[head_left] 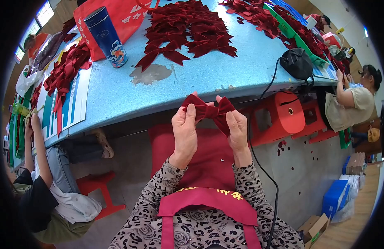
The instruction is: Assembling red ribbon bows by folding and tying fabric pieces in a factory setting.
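Note:
Between my two hands, over my lap and just short of the table edge, is a dark red velvet bow (207, 111). My left hand (185, 130) pinches its left loop between thumb and fingers. At the other side my right hand (236, 126) grips the right loop, thumb in front and fingertips behind. A tail of the bow hangs down beside my right thumb. Beyond my hands, rows of similar finished bows (171, 53) lie heaped on the blue table (117, 93).
A dark blue tumbler (105, 37) stands by a red bag (86, 25). Further right are a black pouch (297, 63), a black cable (266, 182) and a green tray (291, 31) beside red pieces. Red stools (279, 116) stand under the table. Co-workers sit left and right.

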### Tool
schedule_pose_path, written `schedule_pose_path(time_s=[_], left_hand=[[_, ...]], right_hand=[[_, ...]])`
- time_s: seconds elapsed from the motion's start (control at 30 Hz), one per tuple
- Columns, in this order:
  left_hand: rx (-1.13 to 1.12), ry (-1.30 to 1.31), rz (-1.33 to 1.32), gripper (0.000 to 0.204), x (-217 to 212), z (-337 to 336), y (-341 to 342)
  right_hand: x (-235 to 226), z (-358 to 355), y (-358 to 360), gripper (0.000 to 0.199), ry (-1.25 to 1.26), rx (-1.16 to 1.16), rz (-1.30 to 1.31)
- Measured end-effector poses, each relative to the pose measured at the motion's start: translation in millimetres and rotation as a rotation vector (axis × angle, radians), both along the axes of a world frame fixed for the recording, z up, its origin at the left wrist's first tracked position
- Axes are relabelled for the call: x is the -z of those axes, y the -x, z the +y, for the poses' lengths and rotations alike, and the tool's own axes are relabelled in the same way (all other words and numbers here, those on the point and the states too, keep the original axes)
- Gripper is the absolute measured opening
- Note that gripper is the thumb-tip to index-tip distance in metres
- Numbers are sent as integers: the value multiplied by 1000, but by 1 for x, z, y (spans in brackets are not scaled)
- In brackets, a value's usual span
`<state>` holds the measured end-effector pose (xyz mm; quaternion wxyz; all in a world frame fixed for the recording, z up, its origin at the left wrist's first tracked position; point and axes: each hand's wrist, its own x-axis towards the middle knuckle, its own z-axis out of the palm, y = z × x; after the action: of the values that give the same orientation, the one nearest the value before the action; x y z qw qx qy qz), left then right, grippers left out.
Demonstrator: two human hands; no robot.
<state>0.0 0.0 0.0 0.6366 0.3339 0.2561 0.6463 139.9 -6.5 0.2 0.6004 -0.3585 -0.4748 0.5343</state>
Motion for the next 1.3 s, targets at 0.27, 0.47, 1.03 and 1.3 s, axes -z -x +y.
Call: schedule_pose_path(time_s=[0.27, 0.47, 1.03, 1.3], left_hand=[[-70, -21, -30, 40, -4, -4, -13], [9, -49, -36, 44, -9, -8, -11], [-217, -32, 149, 45, -101, -76, -192], [-63, -104, 156, 46, -134, -93, -370]], right_hand=[[-6, -4, -6, 51, -7, -66, -153], [-13, -9, -3, 52, -47, 19, -104], [-73, -31, -192, 37, -162, -298, -164], [-120, -67, -370, 28, -179, -88, -82]])
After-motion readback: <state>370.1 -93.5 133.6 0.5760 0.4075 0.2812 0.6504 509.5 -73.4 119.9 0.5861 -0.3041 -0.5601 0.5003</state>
